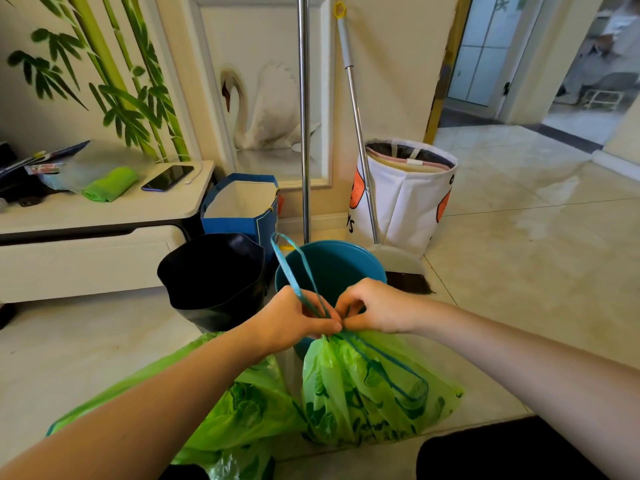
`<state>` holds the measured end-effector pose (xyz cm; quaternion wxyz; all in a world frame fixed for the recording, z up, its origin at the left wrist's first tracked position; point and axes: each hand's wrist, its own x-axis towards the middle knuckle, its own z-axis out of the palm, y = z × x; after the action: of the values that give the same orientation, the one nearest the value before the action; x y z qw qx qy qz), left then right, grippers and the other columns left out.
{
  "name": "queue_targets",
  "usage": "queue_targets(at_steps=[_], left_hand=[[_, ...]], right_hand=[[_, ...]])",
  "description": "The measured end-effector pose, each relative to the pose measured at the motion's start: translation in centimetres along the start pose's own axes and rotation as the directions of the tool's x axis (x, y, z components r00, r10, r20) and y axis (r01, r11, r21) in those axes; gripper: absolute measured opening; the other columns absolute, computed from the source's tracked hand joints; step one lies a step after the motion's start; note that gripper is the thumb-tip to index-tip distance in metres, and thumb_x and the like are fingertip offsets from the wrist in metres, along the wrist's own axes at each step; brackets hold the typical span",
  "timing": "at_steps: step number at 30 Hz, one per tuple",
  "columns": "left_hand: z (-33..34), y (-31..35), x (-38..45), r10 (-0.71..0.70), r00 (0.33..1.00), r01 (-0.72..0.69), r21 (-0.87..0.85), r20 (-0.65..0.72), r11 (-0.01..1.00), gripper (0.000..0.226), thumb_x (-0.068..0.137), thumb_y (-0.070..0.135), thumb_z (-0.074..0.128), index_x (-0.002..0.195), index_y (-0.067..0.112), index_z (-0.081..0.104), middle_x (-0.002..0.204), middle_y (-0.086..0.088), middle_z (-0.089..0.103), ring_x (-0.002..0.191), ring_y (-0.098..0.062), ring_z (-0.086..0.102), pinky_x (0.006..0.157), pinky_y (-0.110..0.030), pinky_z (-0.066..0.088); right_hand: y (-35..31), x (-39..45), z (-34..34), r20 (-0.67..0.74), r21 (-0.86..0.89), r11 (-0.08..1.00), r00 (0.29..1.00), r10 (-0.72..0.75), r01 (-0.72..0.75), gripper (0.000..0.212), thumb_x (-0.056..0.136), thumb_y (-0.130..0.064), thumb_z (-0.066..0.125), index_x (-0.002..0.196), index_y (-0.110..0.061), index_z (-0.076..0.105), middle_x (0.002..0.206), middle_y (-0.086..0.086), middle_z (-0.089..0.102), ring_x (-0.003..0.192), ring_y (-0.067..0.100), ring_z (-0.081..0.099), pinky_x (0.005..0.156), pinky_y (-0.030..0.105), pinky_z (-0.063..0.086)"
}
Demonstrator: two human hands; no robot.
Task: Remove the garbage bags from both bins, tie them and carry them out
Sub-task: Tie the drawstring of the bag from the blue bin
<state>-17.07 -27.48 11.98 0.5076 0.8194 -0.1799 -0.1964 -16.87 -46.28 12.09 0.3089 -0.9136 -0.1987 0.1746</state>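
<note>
Both hands meet at the gathered neck of a thin, crinkled green garbage bag point(363, 393) on the floor before the round teal bin point(332, 268). The left hand point(294, 323) and right hand point(377, 306) pinch its flat teal drawstring point(294, 268); the dark print on the bag is unreadable.

A green garbage bag point(367, 386) stands gathered shut, its blue drawstring point(298, 271) looped upward. A second green bag point(242, 403) lies beside it. Behind stand a teal bin point(332, 268) and a black bin point(214, 275).
</note>
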Motion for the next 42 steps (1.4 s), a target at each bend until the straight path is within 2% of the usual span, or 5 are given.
queue_targets(at_steps=[9, 16, 22, 31, 42], left_hand=[[0.8, -1.6, 0.8, 0.163, 0.948, -0.076, 0.303, -0.273, 0.950, 0.019, 0.070, 0.009, 0.078, 0.075, 0.014, 0.060, 0.072, 0.002, 0.064, 0.066, -0.008, 0.060, 0.059, -0.017, 0.050], [1.2, -2.2, 0.0, 0.475, 0.864, -0.299, 0.589, -0.166, 0.751, 0.013, 0.080, 0.017, 0.066, 0.082, 0.016, 0.053, 0.073, 0.009, 0.052, 0.066, -0.009, 0.048, 0.058, -0.018, 0.039], [1.7, -2.2, 0.0, 0.542, 0.824, -0.349, 0.607, -0.165, 0.714, 0.009, 0.083, 0.019, 0.065, 0.086, 0.017, 0.056, 0.077, 0.012, 0.053, 0.073, -0.006, 0.049, 0.060, -0.021, 0.042], [1.8, -2.5, 0.0, 0.558, 0.824, -0.387, 0.619, -0.100, 0.683, 0.011, 0.086, 0.025, 0.062, 0.094, 0.024, 0.054, 0.084, 0.014, 0.055, 0.074, -0.007, 0.055, 0.062, -0.031, 0.051], [2.0, -2.5, -0.1, 0.542, 0.827, -0.365, 0.591, -0.149, 0.719, 0.014, 0.084, 0.024, 0.066, 0.085, 0.021, 0.052, 0.075, 0.016, 0.050, 0.068, -0.008, 0.053, 0.059, -0.033, 0.050]], right_hand=[[-0.5, 0.2, -0.1, -0.054, 0.033, 0.999, 0.998, 0.025, -0.023, 0.010, 0.079, -0.018, 0.067, 0.076, -0.028, 0.066, 0.074, -0.008, 0.065, 0.072, 0.004, 0.061, 0.069, 0.026, 0.051], [-1.0, -0.2, -0.2, 0.071, 0.243, 0.959, 0.989, 0.130, -0.144, 0.016, 0.091, -0.017, 0.056, 0.082, -0.015, 0.069, 0.072, -0.006, 0.062, 0.066, 0.001, 0.056, 0.064, 0.014, 0.046], [-0.3, -0.4, 0.0, 0.080, 0.314, 0.934, 0.985, 0.154, -0.172, 0.022, 0.090, -0.011, 0.058, 0.111, -0.016, 0.063, 0.071, -0.003, 0.062, 0.069, 0.010, 0.057, 0.076, 0.030, 0.052], [-0.6, -0.4, -0.9, -0.008, 0.272, 0.950, 0.987, 0.162, -0.154, 0.013, 0.084, -0.010, 0.066, 0.096, -0.014, 0.070, 0.086, 0.000, 0.067, 0.077, 0.009, 0.059, 0.075, 0.021, 0.048], [-0.2, -0.1, -0.9, -0.057, 0.477, 0.860, 0.970, 0.237, -0.182, 0.009, 0.084, -0.010, 0.067, 0.086, -0.019, 0.067, 0.086, 0.003, 0.071, 0.083, 0.011, 0.067, 0.087, 0.033, 0.055]])
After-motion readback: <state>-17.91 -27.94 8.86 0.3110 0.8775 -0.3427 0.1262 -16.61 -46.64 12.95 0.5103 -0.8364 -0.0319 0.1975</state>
